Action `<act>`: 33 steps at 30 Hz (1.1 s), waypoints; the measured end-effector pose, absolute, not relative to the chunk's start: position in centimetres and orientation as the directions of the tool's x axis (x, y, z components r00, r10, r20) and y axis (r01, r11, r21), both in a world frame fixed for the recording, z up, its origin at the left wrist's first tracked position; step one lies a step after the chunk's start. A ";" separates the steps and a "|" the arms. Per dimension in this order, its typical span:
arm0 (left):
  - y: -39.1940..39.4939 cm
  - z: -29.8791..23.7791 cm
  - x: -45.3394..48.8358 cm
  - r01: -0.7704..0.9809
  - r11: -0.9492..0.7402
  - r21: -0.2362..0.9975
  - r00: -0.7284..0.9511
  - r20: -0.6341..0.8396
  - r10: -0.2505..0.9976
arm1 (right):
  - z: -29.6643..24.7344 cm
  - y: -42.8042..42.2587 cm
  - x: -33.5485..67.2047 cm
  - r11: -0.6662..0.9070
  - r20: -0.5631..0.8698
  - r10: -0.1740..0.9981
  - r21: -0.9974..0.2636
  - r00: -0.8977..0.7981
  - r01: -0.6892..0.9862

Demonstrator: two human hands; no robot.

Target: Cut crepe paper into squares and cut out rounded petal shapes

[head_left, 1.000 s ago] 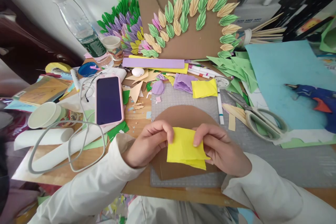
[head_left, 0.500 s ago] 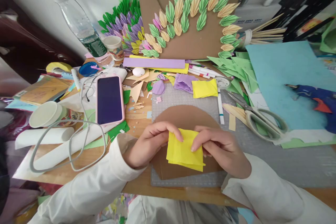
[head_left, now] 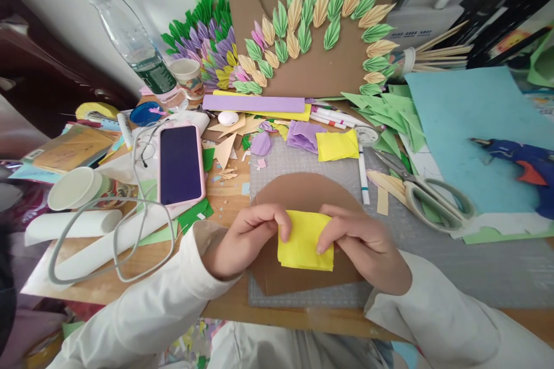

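Observation:
Between my two hands is a small square stack of yellow crepe paper [head_left: 305, 245], its layers lying nearly flush. My left hand [head_left: 251, 236] pinches the stack's left side. Thumb and fingers of my right hand [head_left: 363, 239] grip the right side. Under the stack lies a rounded piece of brown cardboard [head_left: 309, 187] on a grey cutting mat [head_left: 277, 167]. Just beyond it are a second yellow paper stack [head_left: 338, 145] and a purple paper stack [head_left: 304, 135].
Scissors [head_left: 426, 196] and a blue glue gun [head_left: 515, 155] lie to the right. On the left are a phone [head_left: 180, 165], a looped cable [head_left: 116, 236] and a tipped paper cup [head_left: 78, 189]. A water bottle [head_left: 134, 40] and cardboard with paper leaves [head_left: 311, 69] stand behind.
The yellow stack's layers are more even now; the corners that stuck out at the bottom line up. My left fingers have shifted to the stack's left edge.

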State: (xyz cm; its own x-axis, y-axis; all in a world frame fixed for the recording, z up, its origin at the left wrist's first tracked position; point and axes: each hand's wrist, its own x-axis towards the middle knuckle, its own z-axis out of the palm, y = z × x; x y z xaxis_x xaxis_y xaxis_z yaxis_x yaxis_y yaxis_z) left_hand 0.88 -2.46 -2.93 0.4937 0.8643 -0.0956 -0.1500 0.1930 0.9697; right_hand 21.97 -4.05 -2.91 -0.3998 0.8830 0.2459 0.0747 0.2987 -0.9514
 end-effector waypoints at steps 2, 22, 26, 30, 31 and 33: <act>-2.4 -3.0 0.8 -0.159 0.206 0.966 0.519 -0.096 0.849 | -2.9 -4.0 22.0 0.326 0.264 0.877 -0.941 -0.401 0.094; -2.2 -2.8 2.0 -0.072 0.620 0.781 0.745 -0.371 0.554 | -3.4 -4.2 21.7 0.242 0.210 0.912 -0.969 -0.353 0.051; -2.2 -2.7 1.9 -0.112 0.633 0.766 0.708 -0.386 0.592 | -3.6 -4.5 21.3 0.031 0.052 0.963 -0.996 -0.264 -0.085; -2.2 -2.7 2.0 -0.152 0.624 0.766 0.664 -0.389 0.639 | -3.7 -4.5 20.9 -0.143 -0.084 0.931 -0.979 -0.356 -0.143; -2.2 -2.7 2.0 -0.158 0.621 0.768 0.661 -0.385 0.644 | -3.6 -4.5 20.8 -0.160 -0.097 0.921 -0.977 -0.378 -0.140; -2.2 -2.7 2.0 -0.162 0.614 0.773 0.664 -0.375 0.647 | -3.3 -4.5 20.5 -0.169 -0.103 0.914 -0.976 -0.393 -0.136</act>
